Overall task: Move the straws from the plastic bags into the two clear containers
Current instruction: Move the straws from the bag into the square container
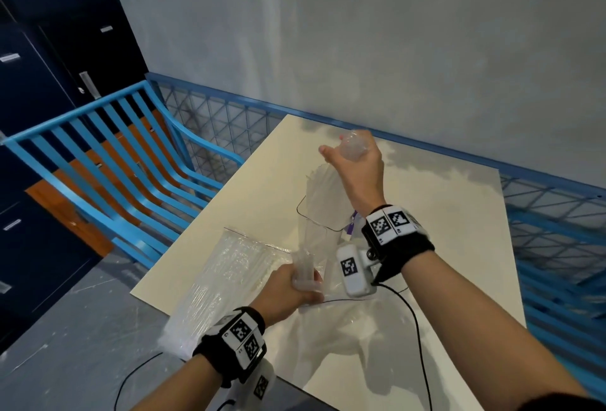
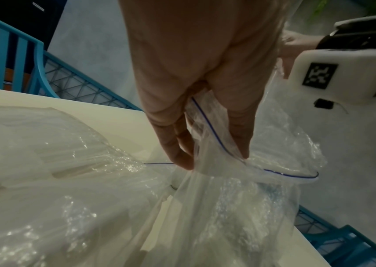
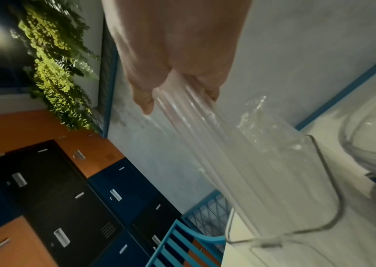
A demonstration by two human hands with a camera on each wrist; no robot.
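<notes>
A cream tabletop (image 1: 426,213) stands against a pale grey wall (image 1: 360,33). A blue rail with wire mesh (image 1: 226,122) runs along the tabletop's far edge and on past its right edge. Off the tabletop's left edge stands a bright blue slatted chair (image 1: 124,161), its back tilted away. Behind the chair rise dark blue lockers (image 1: 39,82) with small metal handles; in the right wrist view some locker doors (image 3: 29,130) are orange, and a leafy green plant (image 3: 56,63) hangs above them. A thin black cable (image 1: 416,322) trails across the tabletop's near edge. The floor (image 1: 82,328) below is grey.
</notes>
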